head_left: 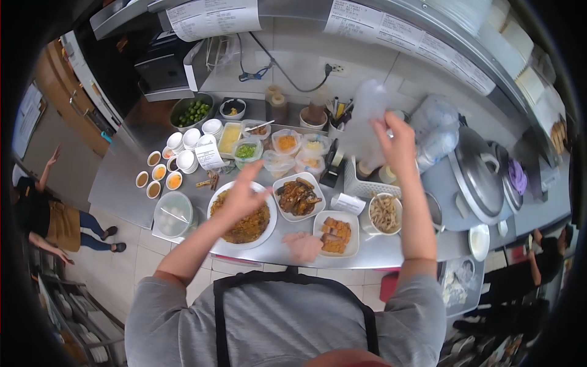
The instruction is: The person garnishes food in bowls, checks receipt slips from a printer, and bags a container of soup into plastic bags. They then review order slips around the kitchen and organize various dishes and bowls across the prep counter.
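My left hand (243, 194) hovers above the edge of a white plate of orange-brown noodles (249, 224), index finger stretched out, with nothing visible in it. Raised at the right, my right hand (394, 136) has its fingers pinched on a blurred, translucent white plastic piece (367, 104); its exact kind is unclear. Between the hands are a square bowl of dark sauced pieces (298, 197) and another square bowl of orange food with brown rolls (335, 235). A tub of pale strips (385, 214) stands below my right forearm. A pinkish blurred shape (302, 246) is near the counter's front edge.
Small sauce cups (158, 172), stacked white cups (186, 160) and topping containers (247, 150) crowd the left and middle. A white basket (367, 185) and large lidded pot (480, 168) are at right. Paper slips (214, 17) hang overhead. Other people (58, 217) stand beyond the counter.
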`<control>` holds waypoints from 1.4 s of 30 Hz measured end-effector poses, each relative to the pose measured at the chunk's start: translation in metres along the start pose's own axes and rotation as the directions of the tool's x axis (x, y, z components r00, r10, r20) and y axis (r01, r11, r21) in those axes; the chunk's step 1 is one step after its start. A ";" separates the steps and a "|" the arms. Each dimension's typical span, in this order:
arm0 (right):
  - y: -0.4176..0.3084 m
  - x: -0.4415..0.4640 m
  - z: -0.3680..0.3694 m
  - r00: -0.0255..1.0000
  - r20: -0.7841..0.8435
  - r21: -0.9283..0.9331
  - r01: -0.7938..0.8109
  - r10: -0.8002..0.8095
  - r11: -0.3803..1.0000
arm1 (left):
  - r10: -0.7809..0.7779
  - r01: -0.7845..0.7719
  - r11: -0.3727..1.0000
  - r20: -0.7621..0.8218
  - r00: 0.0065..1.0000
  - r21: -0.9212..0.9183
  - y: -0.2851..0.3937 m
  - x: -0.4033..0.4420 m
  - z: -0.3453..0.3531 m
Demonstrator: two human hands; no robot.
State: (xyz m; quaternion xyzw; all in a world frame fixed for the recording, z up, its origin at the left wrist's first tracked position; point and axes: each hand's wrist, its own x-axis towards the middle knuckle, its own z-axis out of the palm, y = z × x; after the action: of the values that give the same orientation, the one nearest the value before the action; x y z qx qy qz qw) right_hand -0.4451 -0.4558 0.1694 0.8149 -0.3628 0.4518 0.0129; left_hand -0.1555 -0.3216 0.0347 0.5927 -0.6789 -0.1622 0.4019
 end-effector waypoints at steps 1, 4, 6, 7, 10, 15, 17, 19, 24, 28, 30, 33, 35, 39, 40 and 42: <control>-0.029 -0.013 -0.007 0.984 0.072 0.076 -0.169 0.163 0.983 | 0.100 -0.099 0.995 0.023 0.995 -0.009 0.029 -0.002 0.004; -0.069 -0.058 0.012 0.890 0.146 0.675 -0.409 0.433 0.614 | 0.510 -0.516 0.857 -0.157 0.846 0.006 0.054 -0.010 0.019; -0.112 -0.083 0.026 0.819 0.168 0.782 -0.450 0.549 0.431 | 0.484 -0.490 0.857 -0.078 0.872 -0.163 0.052 -0.016 0.014; -0.139 -0.093 0.032 0.766 0.142 0.923 -0.331 0.627 0.196 | 0.502 -0.504 0.845 -0.061 0.863 -0.178 0.051 -0.018 0.008; -0.208 -0.126 0.053 0.806 -0.088 0.898 -0.190 0.586 0.397 | 0.547 -0.569 0.804 -0.162 0.821 -0.171 0.053 -0.027 -0.009; -0.194 -0.169 0.065 0.903 -0.200 -0.019 -0.393 0.381 0.919 | -0.077 0.203 0.237 0.190 0.979 -0.950 0.059 -0.057 -0.052; -0.179 -0.178 0.062 0.812 -0.212 -0.009 -0.557 0.543 0.830 | 0.143 0.421 -0.018 0.414 0.899 -0.907 0.038 -0.060 -0.081; -0.144 -0.192 0.067 0.721 -0.235 0.354 -0.561 0.652 0.748 | 0.219 0.591 0.149 0.609 0.762 -0.793 0.028 -0.075 -0.083; -0.192 -0.191 0.067 0.550 0.560 0.789 -0.581 0.619 -0.197 | -0.127 0.476 0.604 0.513 0.849 -0.639 -0.037 -0.091 -0.063; -0.219 -0.215 0.064 0.585 0.791 0.608 -0.722 0.177 -0.331 | -0.457 0.499 0.224 0.362 0.813 -0.837 -0.025 -0.082 -0.089; -0.225 -0.212 0.060 0.566 0.720 0.665 -0.727 0.401 -0.169 | -0.520 0.424 -0.132 0.427 0.740 -0.896 -0.027 -0.084 -0.085; -0.209 -0.209 0.073 0.854 -0.008 0.416 -0.470 0.520 0.778 | -0.372 0.403 0.051 0.357 0.857 -0.914 -0.060 -0.086 -0.059; -0.248 -0.201 0.074 0.976 -0.058 0.397 -0.172 0.211 0.902 | -0.391 0.363 0.200 0.266 0.881 -0.910 -0.033 -0.089 -0.049; -0.228 -0.200 0.118 0.962 0.253 -0.154 0.143 -0.101 0.978 | -0.268 0.432 0.507 0.341 0.901 -0.746 0.048 -0.118 -0.077; -0.186 -0.207 0.137 0.842 0.540 -0.202 0.137 -0.006 0.970 | -0.147 0.388 0.661 0.396 0.906 -0.642 0.052 -0.131 -0.083; -0.176 -0.190 0.137 0.900 0.436 -0.187 0.064 0.025 0.980 | -0.134 0.229 0.900 0.263 0.955 -0.372 0.003 -0.139 -0.077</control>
State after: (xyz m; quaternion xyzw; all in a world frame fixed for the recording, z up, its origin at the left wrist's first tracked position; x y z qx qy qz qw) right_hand -0.3017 -0.2638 0.0004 0.8936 -0.3911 0.2197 0.0165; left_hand -0.1044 -0.1714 0.0353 0.5368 -0.6150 -0.4014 0.4153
